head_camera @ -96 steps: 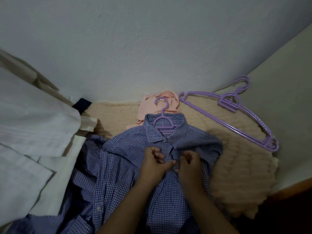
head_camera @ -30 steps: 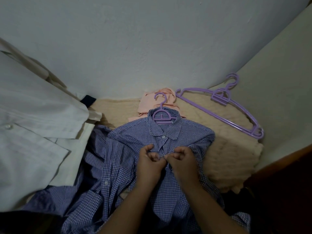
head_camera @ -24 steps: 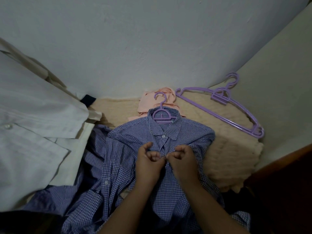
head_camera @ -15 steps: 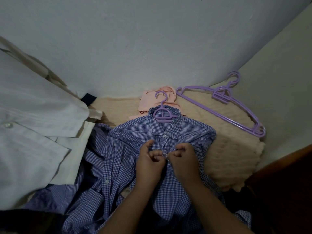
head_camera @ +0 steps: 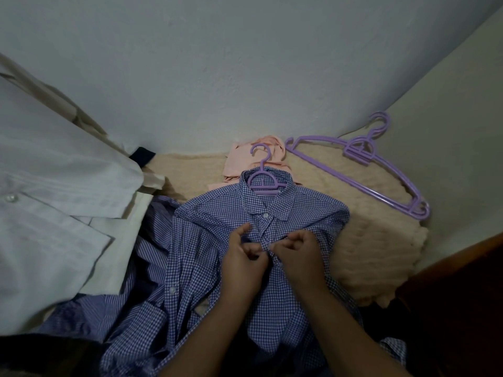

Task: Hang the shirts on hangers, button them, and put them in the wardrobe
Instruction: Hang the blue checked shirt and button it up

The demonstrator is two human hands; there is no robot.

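White shirt [head_camera: 51, 213] lies well left of the fingers. Checked shirt [head_camera: 217, 213] lies flat on the cream blanket [head_camera: 381, 240], purple hanger [head_camera: 262, 183] in its collar beyond the fingertips. Left hand [head_camera: 242, 254] and right hand [head_camera: 299, 251] both pinch its placket below the collar button [head_camera: 265, 215].

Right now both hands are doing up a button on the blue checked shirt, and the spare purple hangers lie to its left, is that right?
Not quite. In the head view the spare purple hangers lie to the right of the blue checked shirt, not its left. Both the left hand and the right hand do pinch its button placket.
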